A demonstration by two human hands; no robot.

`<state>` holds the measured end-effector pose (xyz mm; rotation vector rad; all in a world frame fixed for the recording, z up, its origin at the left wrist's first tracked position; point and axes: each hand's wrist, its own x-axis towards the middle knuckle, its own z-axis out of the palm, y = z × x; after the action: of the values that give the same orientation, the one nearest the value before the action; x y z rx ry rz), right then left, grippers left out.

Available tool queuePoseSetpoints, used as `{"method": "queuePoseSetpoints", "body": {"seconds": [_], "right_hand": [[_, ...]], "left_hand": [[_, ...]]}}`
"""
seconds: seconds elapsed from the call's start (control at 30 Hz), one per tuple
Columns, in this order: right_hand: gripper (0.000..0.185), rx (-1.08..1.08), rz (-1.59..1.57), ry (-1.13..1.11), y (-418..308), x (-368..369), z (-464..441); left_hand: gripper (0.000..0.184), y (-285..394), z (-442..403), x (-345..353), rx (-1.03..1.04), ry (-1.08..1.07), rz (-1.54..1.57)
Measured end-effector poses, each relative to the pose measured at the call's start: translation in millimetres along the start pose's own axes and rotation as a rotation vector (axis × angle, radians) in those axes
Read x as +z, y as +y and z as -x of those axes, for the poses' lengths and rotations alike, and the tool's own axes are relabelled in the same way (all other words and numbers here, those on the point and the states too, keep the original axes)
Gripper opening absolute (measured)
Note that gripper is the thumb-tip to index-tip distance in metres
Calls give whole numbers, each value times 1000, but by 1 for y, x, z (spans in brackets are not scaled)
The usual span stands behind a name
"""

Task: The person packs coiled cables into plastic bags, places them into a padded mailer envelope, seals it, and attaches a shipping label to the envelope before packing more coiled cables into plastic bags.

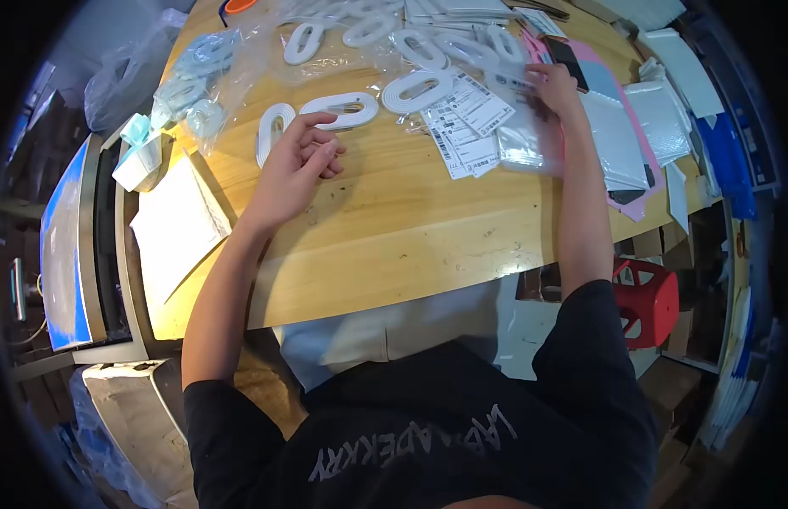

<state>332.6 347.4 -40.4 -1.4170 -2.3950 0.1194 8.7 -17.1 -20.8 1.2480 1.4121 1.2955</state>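
My left hand [299,165] is over the wooden table with loosely bent fingers and nothing visible in them. Just beyond its fingertips lie two coiled white flat cables, one upright in the view [275,134] and one lying sideways [353,109]. Farther right, my right hand [553,87] has its fingers closed at the upper part of a clear plastic bag [530,140]; the exact grip is partly hidden. Printed labels with barcodes [470,119] lie to the left of that bag. Another coiled white cable [417,90] touches the labels' upper end.
More bagged coiled cables [421,49] spread across the far side. White padded mailers [613,140] lie on a pink sheet [653,174] at right. A white envelope [182,225] and a tape roll [139,157] sit at left. A red stool [653,301] stands below the table.
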Motion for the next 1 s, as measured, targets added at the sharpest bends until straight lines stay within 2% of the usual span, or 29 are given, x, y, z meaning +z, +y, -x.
{"method": "queuePoseSetpoints", "body": {"seconds": [0.03,0.07,0.2,0.3,0.33,0.43,0.47,0.57,0.6,0.7,0.83,0.87,0.97,1.0], "right_hand": [[32,-23,173,14,-10,-1,3],[32,-22,173,12,-15,2,4],[36,6,118,51,-15,19,0],[47,-182,-137,-81,-5,24,-8],[47,-183,-137,-80,-3,28,-8],[43,-122,19,140,-8,32,-4],[43,-121,18,140,-7,30,-4],[39,115,25,-104,-8,14,-12],[39,113,27,-102,-7,13,-12],[33,123,-242,30,0,12,-12],[30,176,-338,86,6,16,-10],[30,173,-337,86,4,17,-9],[28,-61,-96,313,4,17,-8],[28,-63,-94,312,4,17,-9]], "left_hand": [[36,0,0,0,1,-4,-8],[36,1,0,1,2,-8,-15],[36,2,0,4,-10,-8,-29],[35,3,0,3,-17,-16,-33],[35,3,0,3,-16,-22,-30],[34,3,0,3,-18,-22,-28],[34,3,0,3,-21,-20,-31],[34,4,1,2,-18,-21,-35],[34,5,1,2,-14,-26,-37],[34,6,1,3,-9,-32,-37],[34,5,2,1,-15,-26,-31],[34,5,2,1,-15,-30,-32],[34,5,1,2,-16,-40,-38],[34,5,1,2,-19,-47,-46]]}}
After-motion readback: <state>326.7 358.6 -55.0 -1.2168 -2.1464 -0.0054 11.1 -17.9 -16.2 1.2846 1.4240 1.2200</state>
